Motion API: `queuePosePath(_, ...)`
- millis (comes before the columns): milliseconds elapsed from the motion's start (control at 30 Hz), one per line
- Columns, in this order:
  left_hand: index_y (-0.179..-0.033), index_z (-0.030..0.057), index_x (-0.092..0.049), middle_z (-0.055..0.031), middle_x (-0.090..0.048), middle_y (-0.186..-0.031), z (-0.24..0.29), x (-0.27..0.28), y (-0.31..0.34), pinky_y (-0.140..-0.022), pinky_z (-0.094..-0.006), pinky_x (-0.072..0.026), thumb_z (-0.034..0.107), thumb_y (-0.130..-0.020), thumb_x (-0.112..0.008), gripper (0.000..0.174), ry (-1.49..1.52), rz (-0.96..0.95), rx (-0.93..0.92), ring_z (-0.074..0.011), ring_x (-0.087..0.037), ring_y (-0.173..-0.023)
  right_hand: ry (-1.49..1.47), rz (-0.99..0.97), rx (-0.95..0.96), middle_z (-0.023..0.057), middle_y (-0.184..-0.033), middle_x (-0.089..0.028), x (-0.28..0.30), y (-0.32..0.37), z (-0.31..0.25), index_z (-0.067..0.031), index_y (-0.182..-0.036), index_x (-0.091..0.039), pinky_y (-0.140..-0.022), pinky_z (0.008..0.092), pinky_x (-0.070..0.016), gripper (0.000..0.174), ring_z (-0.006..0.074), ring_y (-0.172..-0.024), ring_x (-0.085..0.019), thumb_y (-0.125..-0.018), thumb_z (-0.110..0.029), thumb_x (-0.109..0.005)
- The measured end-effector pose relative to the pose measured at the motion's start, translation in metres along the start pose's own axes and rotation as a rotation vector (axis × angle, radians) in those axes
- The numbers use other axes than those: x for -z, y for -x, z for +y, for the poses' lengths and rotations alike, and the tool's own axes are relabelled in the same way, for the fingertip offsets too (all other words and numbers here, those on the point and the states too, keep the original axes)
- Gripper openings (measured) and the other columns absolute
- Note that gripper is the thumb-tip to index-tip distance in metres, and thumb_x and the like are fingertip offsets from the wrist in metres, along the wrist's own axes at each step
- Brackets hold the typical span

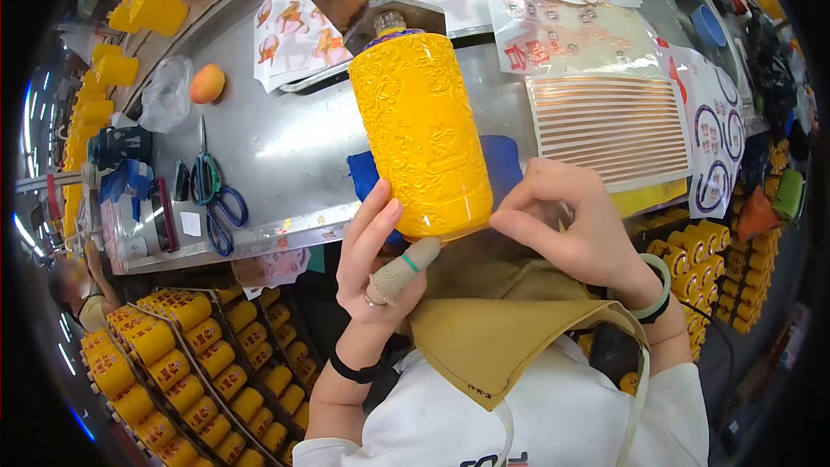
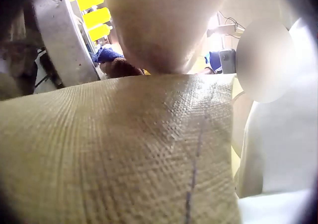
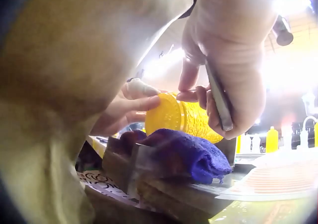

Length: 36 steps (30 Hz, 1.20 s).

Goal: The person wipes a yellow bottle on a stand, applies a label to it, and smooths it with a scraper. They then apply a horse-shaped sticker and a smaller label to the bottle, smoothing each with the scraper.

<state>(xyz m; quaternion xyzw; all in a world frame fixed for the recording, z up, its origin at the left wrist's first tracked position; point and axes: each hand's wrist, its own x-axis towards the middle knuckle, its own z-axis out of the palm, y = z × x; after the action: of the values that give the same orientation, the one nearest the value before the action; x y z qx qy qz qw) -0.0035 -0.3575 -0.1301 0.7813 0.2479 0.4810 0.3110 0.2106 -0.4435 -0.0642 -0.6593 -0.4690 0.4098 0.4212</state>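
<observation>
A glossy yellow bottle [image 1: 421, 134], cylindrical and embossed all over, is laid lengthwise on a fuzzy blue cloth [image 1: 506, 169] at the steel bench's [image 1: 285, 156] near edge, neck pointed away. Its base is gripped by the left hand [image 1: 372, 259]; a thin grey tool [image 3: 218, 100] is pinched in the right hand [image 1: 572, 225] beside it.

Head view: bright, even overhead light. Strong fisheye with a black vignette at every corner; the yellow embossed bottle [image 1: 421, 134] is sharp and the benches bend away around it. Soft sheen on the steel tabletop [image 1: 285, 151] left of the bottle. Left wrist view: dim, the apron cloth [image 2: 124, 149] too close, background blurred. Right wrist view: backlit, glare blown out right of and above the bottle, foreground soft.
</observation>
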Motion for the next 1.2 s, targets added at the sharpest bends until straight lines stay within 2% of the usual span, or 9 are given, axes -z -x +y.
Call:
queuePosePath(333,-0.105,0.009,-0.077,-0.0172,-0.062,-0.135,0.005,0.006,-0.016,-0.104,-0.0495,-0.0563,0.001,-0.077,-0.079,0.03,-0.266,-0.22,-0.332,-0.0421,-0.06,-0.126,0.011,0.016,-0.003,0.0036,-0.071,-0.061,-0.001,-0.001,0.003,-0.0021,-0.084,-0.075,-0.056,0.0293,-0.0391,0.01,0.0119,-0.061,-0.049,-0.086,-0.012,-0.079)
queuePosePath(467,-0.111,0.0069,-0.074,-0.0163,-0.062,-0.133,0.001,0.001,-0.004,-0.101,-0.046,-0.0584,-0.002,-0.082,-0.08,0.031,-0.022,-0.048,-0.015,-0.04,-0.061,-0.124,0.01,0.023,0.005,0.004,-0.069,-0.058,-0.003,0.0,0.003,-0.003,-0.083,-0.074,-0.056,0.0308,-0.0382,0.012,0.0134,-0.06,-0.048,-0.085,-0.013,-0.08)
queuePosePath(567,-0.106,0.0021,-0.074,-0.0191,-0.062,-0.131,0.0,-0.001,-0.002,-0.102,-0.0459,-0.058,-0.008,-0.079,-0.08,0.029,-0.024,-0.005,-0.041,-0.039,-0.064,-0.122,0.011,0.028,0.02,0.0042,-0.069,-0.056,-0.004,-0.002,0.0,-0.0037,-0.083,-0.073,-0.055,0.0316,-0.0375,0.012,0.0142,-0.06,-0.047,-0.084,-0.014,-0.08)
queuePosePath(667,-0.104,0.0056,-0.076,-0.017,-0.062,-0.132,0.001,0.003,0.0,-0.103,-0.0483,-0.0567,-0.008,-0.079,-0.079,0.029,-0.056,-0.003,-0.038,-0.0388,-0.062,-0.124,0.022,0.041,0.05,0.0043,-0.069,-0.056,-0.006,-0.002,0.002,-0.0039,-0.083,-0.072,-0.055,0.0317,-0.0372,0.012,0.0144,-0.06,-0.046,-0.084,-0.013,-0.08)
queuePosePath(733,-0.106,0.0087,-0.077,-0.0152,-0.062,-0.132,0.002,0.008,-0.001,-0.105,-0.0505,-0.055,-0.002,-0.081,-0.078,0.027,-0.302,-0.108,-0.259,-0.0394,-0.059,-0.127,0.019,0.037,0.033,0.0043,-0.069,-0.056,-0.005,-0.002,0.002,-0.0039,-0.083,-0.072,-0.055,0.0318,-0.0371,0.013,0.0146,-0.06,-0.046,-0.084,-0.013,-0.08)
queuePosePath(800,-0.098,0.0124,-0.078,-0.0183,-0.061,-0.135,0.01,0.009,-0.008,-0.105,-0.0456,-0.0535,-0.006,-0.082,-0.078,0.024,-0.345,-0.154,-0.226,-0.0408,-0.06,-0.125,0.013,0.036,0.012,0.0044,-0.069,-0.055,-0.005,-0.002,0.004,-0.004,-0.082,-0.072,-0.055,0.032,-0.0371,0.013,0.0148,-0.059,-0.045,-0.084,-0.013,-0.081)
queuePosePath(900,-0.111,0.0068,-0.076,-0.0166,-0.062,-0.132,0.003,0.007,-0.014,-0.104,-0.0491,-0.0552,0.002,-0.084,-0.077,0.027,-0.221,-0.199,-0.301,-0.0392,-0.06,-0.125,0.025,0.064,0.063,0.0044,-0.069,-0.055,-0.007,-0.003,0.007,-0.0042,-0.082,-0.072,-0.055,0.0324,-0.0367,0.013,0.0148,-0.059,-0.045,-0.083,-0.014,-0.081)
queuePosePath(1133,-0.113,0.0023,-0.073,-0.0183,-0.062,-0.131,0.002,0.002,-0.001,-0.102,-0.0459,-0.0569,-0.005,-0.08,-0.079,0.035,-0.018,0.008,0.016,-0.0392,-0.063,-0.121,0.01,0.045,0.074,0.0049,-0.068,-0.054,-0.012,-0.004,0.005,-0.0049,-0.082,-0.07,-0.054,0.0329,-0.0364,0.015,0.0161,-0.058,-0.045,-0.083,-0.015,-0.082)
queuePosePath(1200,-0.11,0.0068,-0.076,-0.0167,-0.062,-0.132,0.0,0.006,-0.007,-0.102,-0.0447,-0.0573,-0.005,-0.08,-0.079,0.033,-0.205,-0.089,-0.219,-0.0386,-0.064,-0.121,0.013,0.042,0.073,0.005,-0.068,-0.054,-0.011,-0.005,0.005,-0.005,-0.082,-0.07,-0.054,0.033,-0.0366,0.015,0.0164,-0.058,-0.046,-0.083,-0.015,-0.082)
